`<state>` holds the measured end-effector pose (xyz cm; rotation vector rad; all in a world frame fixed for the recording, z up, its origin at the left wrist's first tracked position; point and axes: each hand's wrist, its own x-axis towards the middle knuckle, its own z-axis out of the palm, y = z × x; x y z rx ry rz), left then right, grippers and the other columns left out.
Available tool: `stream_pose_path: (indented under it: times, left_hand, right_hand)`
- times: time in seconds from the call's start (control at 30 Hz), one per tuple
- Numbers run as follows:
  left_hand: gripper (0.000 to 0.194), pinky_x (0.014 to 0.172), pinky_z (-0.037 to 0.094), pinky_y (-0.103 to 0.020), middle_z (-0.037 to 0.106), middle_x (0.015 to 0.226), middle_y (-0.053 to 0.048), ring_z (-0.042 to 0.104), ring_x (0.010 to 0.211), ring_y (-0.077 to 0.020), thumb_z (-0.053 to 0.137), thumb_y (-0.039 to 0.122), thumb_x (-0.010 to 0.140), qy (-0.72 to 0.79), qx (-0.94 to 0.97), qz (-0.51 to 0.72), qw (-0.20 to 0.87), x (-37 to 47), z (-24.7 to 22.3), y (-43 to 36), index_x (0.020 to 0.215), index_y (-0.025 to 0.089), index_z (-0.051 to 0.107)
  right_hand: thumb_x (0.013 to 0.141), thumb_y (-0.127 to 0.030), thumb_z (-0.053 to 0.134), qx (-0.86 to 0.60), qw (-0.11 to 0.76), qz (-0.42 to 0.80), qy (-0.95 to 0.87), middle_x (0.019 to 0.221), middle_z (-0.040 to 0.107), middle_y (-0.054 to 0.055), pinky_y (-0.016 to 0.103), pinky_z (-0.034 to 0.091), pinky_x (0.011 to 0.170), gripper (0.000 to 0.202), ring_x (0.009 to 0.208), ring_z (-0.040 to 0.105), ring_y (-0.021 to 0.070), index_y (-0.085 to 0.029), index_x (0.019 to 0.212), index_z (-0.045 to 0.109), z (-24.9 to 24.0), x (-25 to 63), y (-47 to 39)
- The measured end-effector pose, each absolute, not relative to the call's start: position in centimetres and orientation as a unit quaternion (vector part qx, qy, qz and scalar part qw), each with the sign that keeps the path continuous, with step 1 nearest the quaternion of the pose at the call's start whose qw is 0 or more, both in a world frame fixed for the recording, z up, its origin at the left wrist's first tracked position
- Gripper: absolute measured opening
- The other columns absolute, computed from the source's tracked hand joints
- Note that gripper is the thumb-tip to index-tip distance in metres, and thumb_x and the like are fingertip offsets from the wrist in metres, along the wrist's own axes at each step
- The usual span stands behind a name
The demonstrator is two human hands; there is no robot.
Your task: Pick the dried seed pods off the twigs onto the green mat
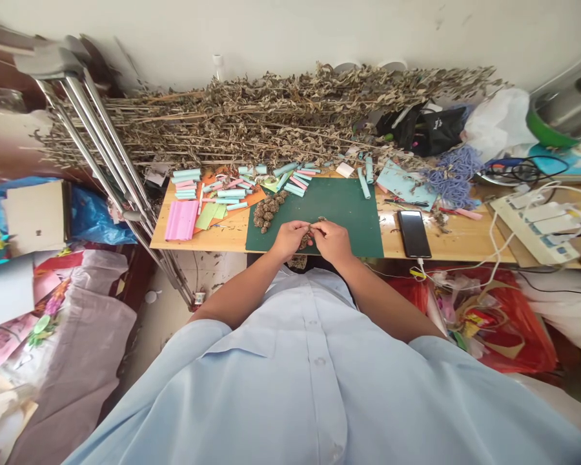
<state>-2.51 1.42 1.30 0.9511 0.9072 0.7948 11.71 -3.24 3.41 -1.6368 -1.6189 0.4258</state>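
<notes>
My left hand point(289, 239) and my right hand point(333, 243) meet over the front edge of a green cutting mat point(314, 205). Their fingertips are pinched together on a brown, lumpy piece of dried plant point(304, 241), partly hidden by the fingers. A bit of the same brown stuff pokes out above the right fingers. Just beyond my left hand, a cluster of brown, rounded dried clumps point(267, 210) lies on the mat's left part.
Rolled paper strips point(232, 193) and a pink paper piece point(181, 220) lie left. Long dried stalks point(271, 116) span the back. On the right are a phone point(414, 234), blue string point(452, 177) and a power strip point(535, 223). Metal crutches point(111, 155) lean at the left.
</notes>
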Motion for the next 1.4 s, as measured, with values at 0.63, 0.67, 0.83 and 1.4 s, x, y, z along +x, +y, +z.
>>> stream_pose_path:
  times: [0.63,0.67,0.83,1.4]
  left_hand:
    - [0.019,0.049,0.041,-0.02,0.072,0.073,-0.007,0.063,0.056,-0.0098,0.07,0.024,0.082,0.421,0.441,0.367,0.703,-2.4,2.1,1.0,0.094,0.01,0.072]
    - [0.018,0.049,0.041,-0.019,0.072,0.073,-0.007,0.063,0.056,-0.0098,0.069,0.023,0.083,0.423,0.448,0.367,0.697,-2.3,2.1,1.0,0.094,0.01,0.073]
    - [0.016,0.05,0.042,-0.019,0.072,0.072,-0.006,0.063,0.056,-0.0095,0.065,0.021,0.085,0.442,0.478,0.349,0.674,-2.2,2.2,1.0,0.094,0.011,0.074]
    - [0.014,0.045,0.036,-0.018,0.067,0.064,-0.003,0.061,0.051,-0.0095,0.071,0.025,0.083,0.435,0.438,0.343,0.708,-2.6,2.3,1.2,0.09,0.012,0.067]
  right_hand:
    - [0.078,-0.036,0.067,-0.668,0.468,0.399,-0.418,0.068,0.073,0.002,0.026,0.05,0.054,0.024,0.061,0.067,0.0172,-0.019,0.089,0.079,2.9,11.8,-2.6]
    - [0.079,-0.037,0.066,-0.67,0.46,0.393,-0.43,0.069,0.074,0.002,0.028,0.052,0.056,0.024,0.062,0.068,0.0179,-0.02,0.089,0.079,3.0,11.9,-2.6]
    - [0.077,-0.037,0.068,-0.675,0.448,0.387,-0.44,0.066,0.073,0.002,0.029,0.054,0.059,0.02,0.063,0.07,0.0196,-0.021,0.08,0.079,3.5,12.1,-2.5]
    - [0.071,-0.026,0.063,-0.687,0.453,0.345,-0.452,0.065,0.071,0.001,0.028,0.051,0.057,0.012,0.06,0.064,0.0169,-0.021,0.073,0.074,3.2,11.3,-2.2]
